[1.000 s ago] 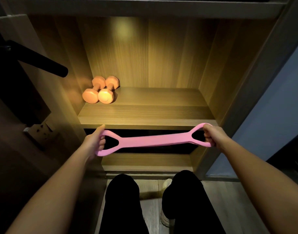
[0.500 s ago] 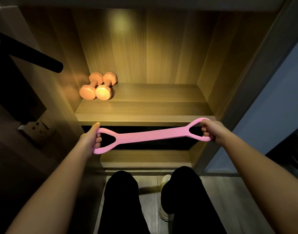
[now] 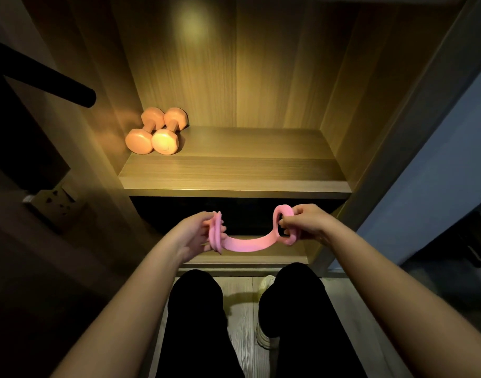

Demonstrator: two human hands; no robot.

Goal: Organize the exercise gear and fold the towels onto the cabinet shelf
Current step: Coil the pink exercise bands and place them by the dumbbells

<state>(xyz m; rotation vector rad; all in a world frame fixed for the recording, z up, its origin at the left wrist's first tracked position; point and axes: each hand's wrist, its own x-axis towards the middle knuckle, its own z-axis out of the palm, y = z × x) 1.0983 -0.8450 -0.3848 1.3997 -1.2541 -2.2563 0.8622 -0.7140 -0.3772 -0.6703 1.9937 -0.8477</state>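
Observation:
A pink resistance band (image 3: 244, 244) hangs slack in a shallow curve between my hands, below the front edge of the wooden cabinet shelf (image 3: 233, 184). My left hand (image 3: 198, 233) grips its left loop, which stands on edge. My right hand (image 3: 304, 222) pinches the right loop with curled fingers. Two orange dumbbells (image 3: 154, 132) lie side by side at the back left of the shelf. No towel is in view.
A dark lower compartment (image 3: 233, 214) opens under the shelf, with another wooden ledge (image 3: 244, 259) beneath it. A black bar (image 3: 56, 80) juts in at the upper left. A wall socket (image 3: 54, 200) sits left of the cabinet. My black-trousered legs and a white shoe (image 3: 263, 334) are below.
My hands have come closer together, so the band went from stretched taut to slack and sagging. Both hands also dropped a little below the shelf edge.

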